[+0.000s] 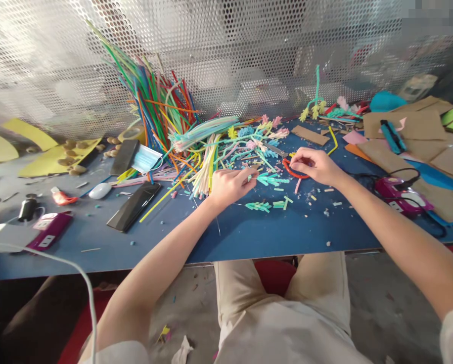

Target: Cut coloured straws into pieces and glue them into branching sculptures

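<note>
Our left hand: fingers curled together, pinching the end of a teal fringed straw piece that lies flat on the blue table just right of the hand. Our right hand: fingers bent and closed down onto red-handled scissors, which rest on the table beneath the fingertips; we cannot tell whether the fingers pass through the handles. Between and just before the hands: a second teal fringed piece, with short cut bits scattered around it. Behind the left hand: a fanned heap of coloured straws leaning toward the perforated metal screen. Left of the heap: a face mask, two dark phones, a white computer mouse and a magenta device. Right of the right hand: another magenta device with a black cable, brown cardboard sheets and finished fringed straw flowers at the screen's foot.
</note>
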The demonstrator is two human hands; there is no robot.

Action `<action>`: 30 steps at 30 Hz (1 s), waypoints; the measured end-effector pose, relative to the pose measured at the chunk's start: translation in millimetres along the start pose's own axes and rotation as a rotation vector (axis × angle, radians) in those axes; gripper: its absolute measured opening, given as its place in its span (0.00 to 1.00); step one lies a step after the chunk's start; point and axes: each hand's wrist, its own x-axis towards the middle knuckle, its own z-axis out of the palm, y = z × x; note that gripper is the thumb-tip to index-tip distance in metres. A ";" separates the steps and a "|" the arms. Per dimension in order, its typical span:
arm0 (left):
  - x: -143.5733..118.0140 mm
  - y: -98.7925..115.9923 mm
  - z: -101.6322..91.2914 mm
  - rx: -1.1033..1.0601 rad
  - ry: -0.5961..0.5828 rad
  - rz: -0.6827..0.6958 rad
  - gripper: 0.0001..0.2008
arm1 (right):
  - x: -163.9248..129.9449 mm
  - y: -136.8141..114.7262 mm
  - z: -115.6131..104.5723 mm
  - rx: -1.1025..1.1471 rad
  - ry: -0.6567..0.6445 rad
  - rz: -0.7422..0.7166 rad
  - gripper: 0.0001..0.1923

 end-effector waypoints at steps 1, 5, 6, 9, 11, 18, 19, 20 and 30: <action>0.0 -0.5 1.5 0.016 -0.033 -0.039 0.10 | -0.1 -0.4 0.3 -0.017 0.015 0.015 0.20; 0.0 -1.3 7.3 0.066 -0.198 -0.192 0.09 | 0.1 -4.9 7.0 -0.101 -0.053 -0.058 0.16; -0.2 -1.5 8.4 0.083 -0.242 -0.219 0.09 | 0.2 -6.5 8.7 -0.119 -0.062 -0.090 0.15; -0.4 -2.1 10.3 0.141 -0.388 -0.261 0.10 | -0.2 -10.5 12.4 -0.146 -0.009 -0.167 0.13; 0.0 -2.5 10.6 0.157 -0.473 -0.267 0.10 | -0.7 -11.2 14.1 -0.148 0.037 -0.198 0.12; 1.7 -1.0 9.9 0.153 -0.528 -0.291 0.08 | -0.1 0.3 25.9 -0.198 0.009 -0.176 0.12; 1.4 -0.5 10.1 0.155 -0.519 -0.291 0.08 | 0.4 2.3 27.9 -0.214 0.016 -0.172 0.13; 1.1 0.0 10.3 0.158 -0.511 -0.288 0.07 | 0.8 4.1 29.6 -0.232 0.023 -0.170 0.14; 0.5 0.4 9.1 0.053 -0.389 -0.242 0.06 | 0.2 -3.1 32.6 -0.353 0.088 -0.237 0.13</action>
